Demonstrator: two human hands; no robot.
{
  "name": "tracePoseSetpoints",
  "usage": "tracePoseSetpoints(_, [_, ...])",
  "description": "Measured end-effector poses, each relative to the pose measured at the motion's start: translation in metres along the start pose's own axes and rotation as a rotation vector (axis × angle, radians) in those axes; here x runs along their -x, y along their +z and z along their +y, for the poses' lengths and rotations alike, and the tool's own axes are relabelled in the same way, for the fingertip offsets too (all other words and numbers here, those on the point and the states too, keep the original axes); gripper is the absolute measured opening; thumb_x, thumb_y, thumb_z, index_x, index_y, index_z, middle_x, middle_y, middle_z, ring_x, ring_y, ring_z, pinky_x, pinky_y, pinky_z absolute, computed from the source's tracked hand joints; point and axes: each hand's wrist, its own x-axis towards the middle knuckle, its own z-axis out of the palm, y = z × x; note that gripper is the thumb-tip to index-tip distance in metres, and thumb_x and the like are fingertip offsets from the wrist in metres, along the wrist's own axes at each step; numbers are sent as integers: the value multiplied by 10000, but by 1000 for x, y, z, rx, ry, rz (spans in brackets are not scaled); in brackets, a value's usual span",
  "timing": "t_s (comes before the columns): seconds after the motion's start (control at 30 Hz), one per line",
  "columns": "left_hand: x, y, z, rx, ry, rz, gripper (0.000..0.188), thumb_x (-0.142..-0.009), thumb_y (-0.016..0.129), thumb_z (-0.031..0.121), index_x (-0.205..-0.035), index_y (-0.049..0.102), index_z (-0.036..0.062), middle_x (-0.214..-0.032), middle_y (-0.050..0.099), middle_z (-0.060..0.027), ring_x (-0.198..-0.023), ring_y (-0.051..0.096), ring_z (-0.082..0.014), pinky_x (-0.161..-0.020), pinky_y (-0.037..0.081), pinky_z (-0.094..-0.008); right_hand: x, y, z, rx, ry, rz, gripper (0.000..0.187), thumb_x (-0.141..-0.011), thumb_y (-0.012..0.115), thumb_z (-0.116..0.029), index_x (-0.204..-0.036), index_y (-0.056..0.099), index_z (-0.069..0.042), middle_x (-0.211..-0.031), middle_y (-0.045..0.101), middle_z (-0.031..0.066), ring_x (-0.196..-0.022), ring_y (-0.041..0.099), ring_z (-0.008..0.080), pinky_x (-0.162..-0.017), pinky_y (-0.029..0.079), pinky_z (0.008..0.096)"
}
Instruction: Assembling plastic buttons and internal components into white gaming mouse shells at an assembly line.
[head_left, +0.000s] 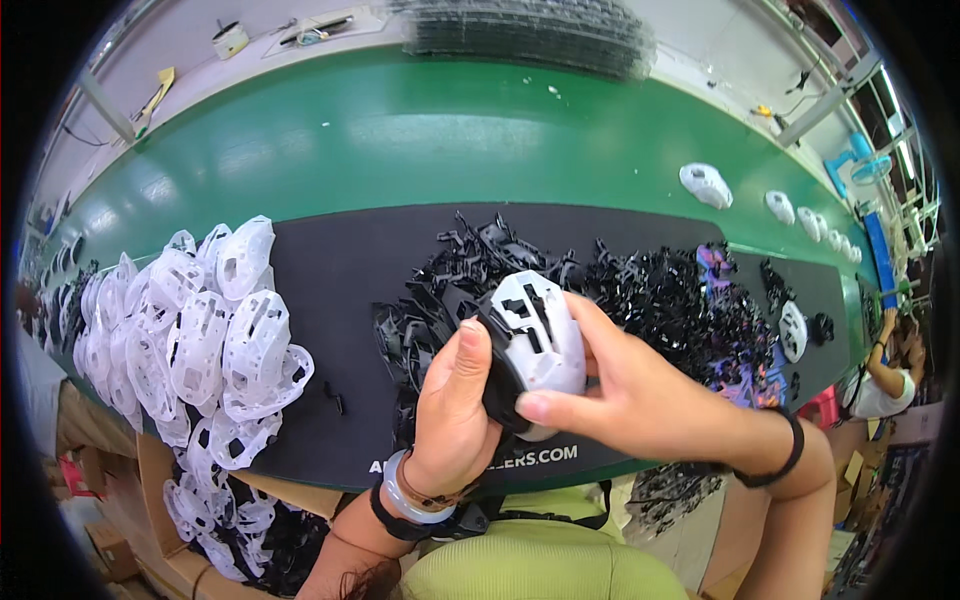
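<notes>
Both my hands grip one white computer mouse shell above the front of the black mat. Slots and black parts show in its upper face, and a black piece runs down its left side. My left hand is wrapped round that dark side, thumb up. On the other side, my right hand closes its thumb and fingers on the white surface. Beneath and behind the shell spreads a heap of small black plastic parts. What lies under my palms is hidden.
White shells are piled at the left, over a cardboard box. Beyond the mat runs a green conveyor belt with a white shell at the right. A person sits far right. Clear plastic trays stand at the back.
</notes>
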Motion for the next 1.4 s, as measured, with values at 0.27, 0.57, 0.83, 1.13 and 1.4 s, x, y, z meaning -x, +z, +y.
tracePoseSetpoints(0.27, [-2,-23,8,-234,171,35,532,-951,290,324,-1368,162,19,-1369,286,-145,-1224,316,-227,-937,328,-354,-139,-83,-19,-43,-48,188,450,-826,587,-241,-1114,423,64,-920,599,160,-742,619,246,-579,527,326])
tracePoseSetpoints(0.57, [8,-33,15,-292,134,-79,370,-887,405,127,-1234,387,-1,-1266,425,-123,-1145,425,-220,-884,394,-342,-126,-192,-20,902,152,381,796,-703,704,-292,-1340,286,-61,-1304,375,218,-1142,439,327,-913,409,387])
tracePoseSetpoints(0.83, [3,-28,8,-247,70,-87,225,-855,454,84,-1049,488,-24,-990,565,-128,-887,564,-193,-763,461,-295,-58,-329,89,751,503,527,920,-518,787,-137,-1315,329,-83,-1204,482,198,-1107,453,378,-953,364,401])
tracePoseSetpoints(1.13, [18,-6,16,-282,159,-86,357,-825,525,55,-1160,429,-23,-1078,544,-121,-959,545,-185,-808,459,-297,-4,-178,-12,677,-359,630,692,-540,766,-213,-1119,454,1,-1049,509,173,-983,515,281,-858,416,346])
tracePoseSetpoints(1.4, [20,8,-2,-112,116,-108,376,-875,511,214,-1149,408,-21,-1087,543,-142,-955,576,-231,-803,489,-372,31,0,8,805,-557,343,683,-730,672,-210,-1269,306,-2,-1180,386,202,-1057,451,355,-836,445,385])
